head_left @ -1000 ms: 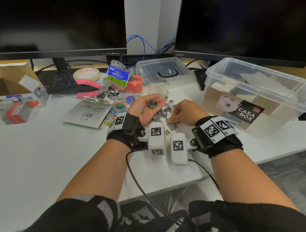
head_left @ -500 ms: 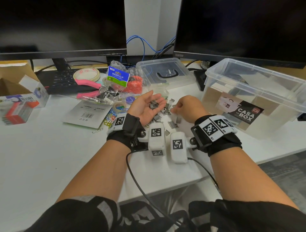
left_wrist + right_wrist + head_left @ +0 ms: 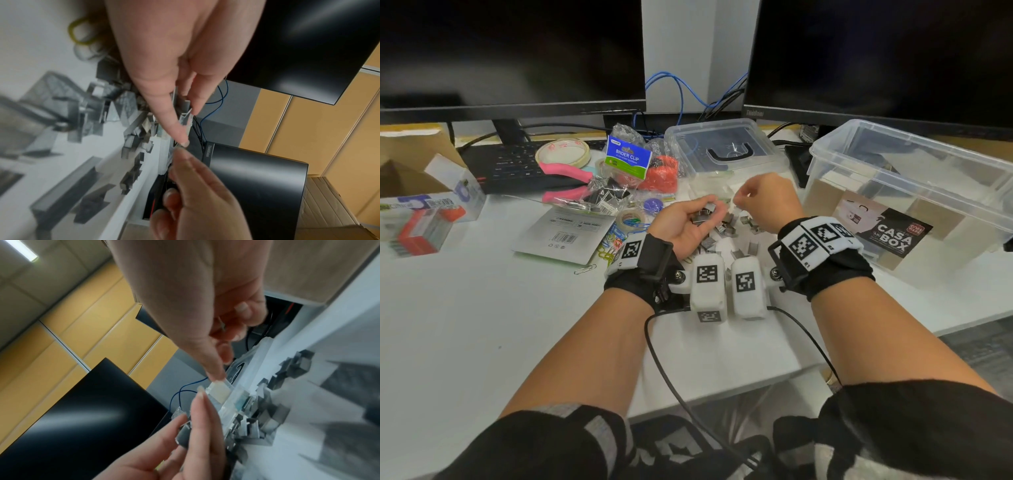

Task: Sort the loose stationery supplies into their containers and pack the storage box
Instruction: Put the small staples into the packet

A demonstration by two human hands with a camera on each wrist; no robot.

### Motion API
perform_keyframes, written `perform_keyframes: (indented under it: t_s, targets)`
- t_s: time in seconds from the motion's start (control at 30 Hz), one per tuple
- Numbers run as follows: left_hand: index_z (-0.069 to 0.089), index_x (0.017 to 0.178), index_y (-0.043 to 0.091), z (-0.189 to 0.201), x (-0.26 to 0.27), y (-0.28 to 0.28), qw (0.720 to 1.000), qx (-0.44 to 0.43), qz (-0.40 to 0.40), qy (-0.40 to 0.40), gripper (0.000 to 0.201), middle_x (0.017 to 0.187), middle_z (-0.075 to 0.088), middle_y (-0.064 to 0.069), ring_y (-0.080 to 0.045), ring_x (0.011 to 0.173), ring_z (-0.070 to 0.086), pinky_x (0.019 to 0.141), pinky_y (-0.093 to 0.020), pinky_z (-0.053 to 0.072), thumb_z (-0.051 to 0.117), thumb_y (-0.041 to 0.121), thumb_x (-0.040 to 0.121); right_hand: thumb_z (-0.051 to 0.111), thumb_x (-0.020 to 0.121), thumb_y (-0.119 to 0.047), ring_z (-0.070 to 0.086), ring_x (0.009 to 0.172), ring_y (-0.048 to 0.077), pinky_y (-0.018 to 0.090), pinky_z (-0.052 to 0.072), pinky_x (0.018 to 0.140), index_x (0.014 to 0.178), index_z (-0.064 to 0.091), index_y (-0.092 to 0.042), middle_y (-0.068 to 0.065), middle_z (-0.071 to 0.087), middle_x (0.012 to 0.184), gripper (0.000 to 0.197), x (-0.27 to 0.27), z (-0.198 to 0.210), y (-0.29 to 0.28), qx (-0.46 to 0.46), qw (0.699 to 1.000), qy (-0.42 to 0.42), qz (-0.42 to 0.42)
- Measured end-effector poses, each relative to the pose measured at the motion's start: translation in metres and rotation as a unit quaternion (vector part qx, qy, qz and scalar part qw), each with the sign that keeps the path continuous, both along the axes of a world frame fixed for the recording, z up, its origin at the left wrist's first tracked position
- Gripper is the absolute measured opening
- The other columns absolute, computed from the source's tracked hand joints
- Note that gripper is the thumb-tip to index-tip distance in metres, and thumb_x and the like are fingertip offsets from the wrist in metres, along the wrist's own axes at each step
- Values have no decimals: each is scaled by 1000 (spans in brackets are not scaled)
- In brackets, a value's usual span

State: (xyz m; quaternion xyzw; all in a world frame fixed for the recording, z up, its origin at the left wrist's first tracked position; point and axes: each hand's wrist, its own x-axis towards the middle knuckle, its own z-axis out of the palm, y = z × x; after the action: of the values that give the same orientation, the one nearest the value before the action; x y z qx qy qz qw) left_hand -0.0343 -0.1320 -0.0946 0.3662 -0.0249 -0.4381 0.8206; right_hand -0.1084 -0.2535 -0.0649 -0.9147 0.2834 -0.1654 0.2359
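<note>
Gathering staple strips [image 3: 726,228]: left hand [image 3: 685,224] cupped palm-up, fingers curled round several; right hand [image 3: 763,197] pinching one above pile on desk [image 3: 482,325]; many strips, paper clips [image 3: 616,236], binder clip bag [image 3: 628,157] unsorted; storage box [image 3: 911,192] barely packed, judging early stage.

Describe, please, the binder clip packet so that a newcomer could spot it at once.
Start at the left monitor; below its right corner lies a clutter of supplies. The binder clip packet is the clear bag there, the only one with a blue card reading BINDER CLIP.
</note>
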Motion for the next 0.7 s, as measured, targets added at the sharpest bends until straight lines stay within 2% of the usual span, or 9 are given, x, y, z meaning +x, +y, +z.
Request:
perform_keyframes:
  t_s: [0.07,0.13,0.2,0.27,0.37,0.43,0.5,0.6,0.7]
  targets:
    - [55,92,-5,1,1,0,1000,4,19,2,14,90,57,-21,-27,80,61,93,-37,47,41,-5,96,66,86,-21,57,83,17,25,45,76,102,70,-15,7,66,108,18,-1,-1,0,-1,995,90,33]
    - [52,101,-4,1,2,-1,999,2,36,11,11,91,56,-21,-27,81,62,87,-35,50,43,-4,95,68,84,-21,56,102,18,21,39,81,116,66,-20,4,60,121,32,-3,0,4,-17,984,165,72]
    - [52,107,-3,-1,3,-1,999,2,47,13,14,92,56,-20,-27,82,62,77,-34,54,45,-4,95,66,85,-21,52,115,20,22,38,87,127,58,-23,4,56,127,43,-4,2,8,-38,972,212,100]
    - [55,101,-4,0,3,-1,999,5,47,8,11,92,56,-20,-27,81,62,74,-32,54,46,-3,94,67,84,-19,53,111,19,23,39,86,126,59,-23,4,57,125,43,-3,1,8,-49,970,214,106]
    - [55,94,-3,-1,4,-1,999,1,49,7,9,92,56,-20,-26,82,62,85,-34,51,45,-2,94,70,81,-17,51,89,13,20,37,75,111,66,-20,3,61,114,31,-1,-2,7,-35,977,186,99]
    - [54,94,-3,-2,4,-1,999,3,49,2,9,90,57,-21,-27,82,62,89,-37,49,45,-3,94,72,79,-17,50,86,12,21,37,73,106,64,-19,3,61,111,28,-1,-5,7,-21,980,174,89]
    - [54,94,-3,-2,4,-1,999,4,47,-4,9,90,57,-21,-29,83,62,89,-38,48,45,-4,94,74,78,-19,53,94,16,22,39,76,114,58,-18,5,60,115,39,0,-7,7,-13,982,169,80]
    - [54,98,-3,-2,3,0,999,0,46,-13,13,92,57,-20,-30,83,61,89,-39,48,42,-6,94,71,81,-27,52,114,24,29,43,91,132,48,-17,11,53,127,57,2,-8,7,-27,978,189,83]
    - [52,102,-2,-2,3,0,999,-6,47,-12,15,90,57,-20,-30,81,61,89,-40,48,40,-8,94,61,89,-32,49,117,27,32,41,96,133,50,-15,16,49,130,48,3,-9,7,-57,969,224,89]
